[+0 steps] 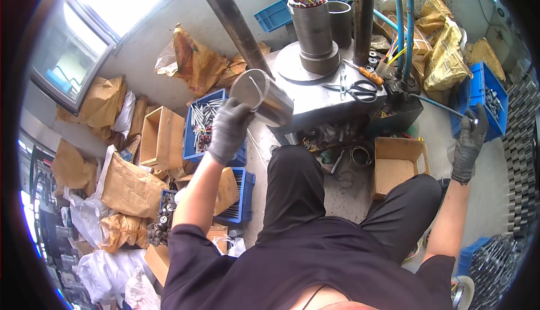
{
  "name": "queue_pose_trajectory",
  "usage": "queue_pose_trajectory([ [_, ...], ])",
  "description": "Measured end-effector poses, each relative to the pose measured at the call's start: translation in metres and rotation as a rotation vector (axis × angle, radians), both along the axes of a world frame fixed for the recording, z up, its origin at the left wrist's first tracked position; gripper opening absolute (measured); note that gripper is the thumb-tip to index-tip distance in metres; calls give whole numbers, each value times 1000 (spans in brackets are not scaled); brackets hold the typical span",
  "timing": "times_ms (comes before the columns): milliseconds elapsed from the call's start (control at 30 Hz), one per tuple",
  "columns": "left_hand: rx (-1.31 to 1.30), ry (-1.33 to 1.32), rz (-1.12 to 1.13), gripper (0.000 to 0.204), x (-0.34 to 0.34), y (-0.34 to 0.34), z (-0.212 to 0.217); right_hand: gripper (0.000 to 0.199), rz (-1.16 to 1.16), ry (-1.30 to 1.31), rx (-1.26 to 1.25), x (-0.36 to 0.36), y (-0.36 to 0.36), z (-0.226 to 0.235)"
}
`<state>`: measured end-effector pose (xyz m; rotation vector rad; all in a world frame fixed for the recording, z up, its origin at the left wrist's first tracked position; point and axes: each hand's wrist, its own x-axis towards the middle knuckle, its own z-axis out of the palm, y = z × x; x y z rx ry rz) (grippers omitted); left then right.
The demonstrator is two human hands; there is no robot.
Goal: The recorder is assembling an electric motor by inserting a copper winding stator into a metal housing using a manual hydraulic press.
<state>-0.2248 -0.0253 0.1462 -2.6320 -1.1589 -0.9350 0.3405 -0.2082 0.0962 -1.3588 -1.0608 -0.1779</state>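
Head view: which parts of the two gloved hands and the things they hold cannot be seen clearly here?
- Left hand: its glove covers where it grips the metal cylinder.
- Right hand: the lever knob is hidden inside its closed grip.
- Blue bin contents: too small, bent by the rim.

Gloved left hand (228,130) on steel sleeve (264,97)

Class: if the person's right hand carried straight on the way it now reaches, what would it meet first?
Probably the blue bin of metal parts: the gloved right hand points up at it and grips a lever knob. Depth is unclear.
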Motion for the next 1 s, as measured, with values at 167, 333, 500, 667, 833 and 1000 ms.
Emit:
queue_pose_trajectory([
  [167,-47,-97,-30,11,16,32,-29,54,55,47,50,7,11,-6],
  [333,-135,-787,216,19,-64,42,-57,59,-118,-37,-15,14,39,28],
  [500,-296,701,434,42,-225,9,-149,63,-333,51,151,83,90,38],
  [667,-487,259,651,26,-148,5,-100,65,-470,-157,114,82,162,79],
  [833,-474,-481,122,76,-43,14,-39,73,-502,-165,101,74,172,82],
  [1000,-588,-311,-24,74,9,42,-35,78,-545,60,84,56,160,94],
])
